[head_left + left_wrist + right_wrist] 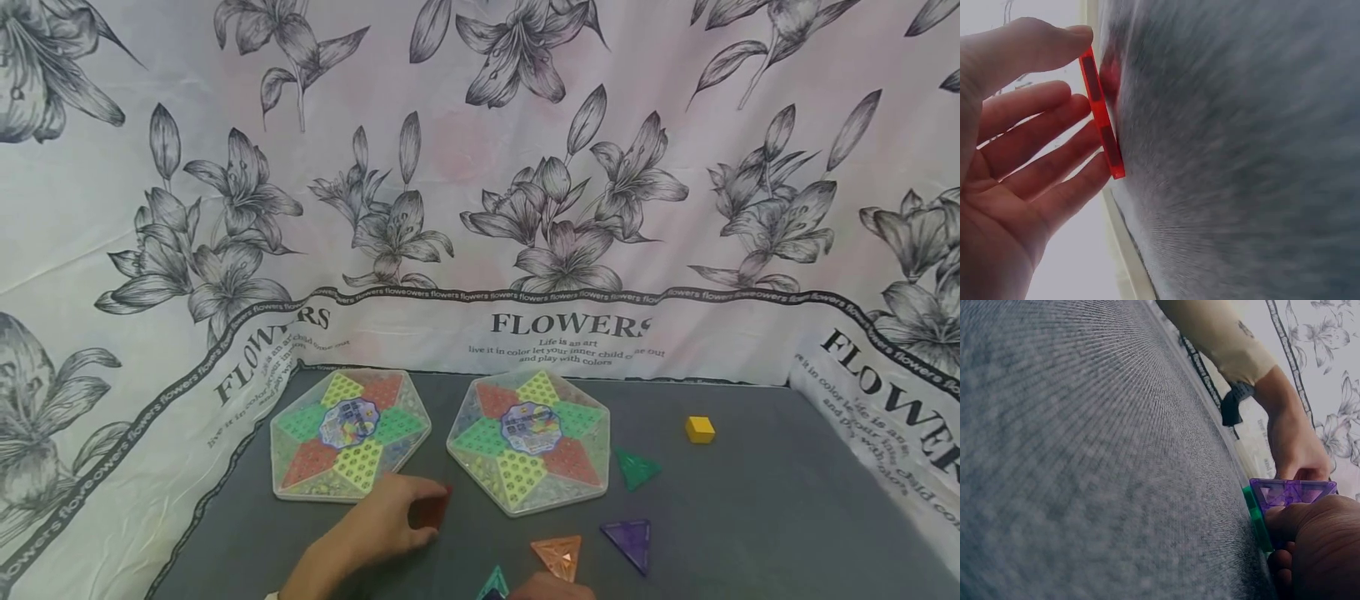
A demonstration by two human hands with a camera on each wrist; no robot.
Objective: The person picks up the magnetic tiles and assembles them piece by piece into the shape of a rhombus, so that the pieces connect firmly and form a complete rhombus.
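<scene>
My left hand (375,525) holds a red translucent tile (1102,115) by its edges, thumb at one end and fingertips along the other. In the left wrist view this tile appears edge-on, close over the grey cloth surface. My right hand (1329,540), mostly below the bottom edge of the head view, pinches a purple translucent tile (1272,494). A green tile (1259,519) lies against the cloth beneath it, its teal-green tip (495,581) showing near the right hand in the head view. Just past that hand lies an orange triangular tile (558,553).
Two hexagonal Chinese checkers boxes (292,487) (525,500) lie at the back. Right of them are a green triangular tile (636,469), a purple triangular tile (632,542) and a yellow cube (700,430). A flower-print curtain (420,333) borders the grey table (750,517).
</scene>
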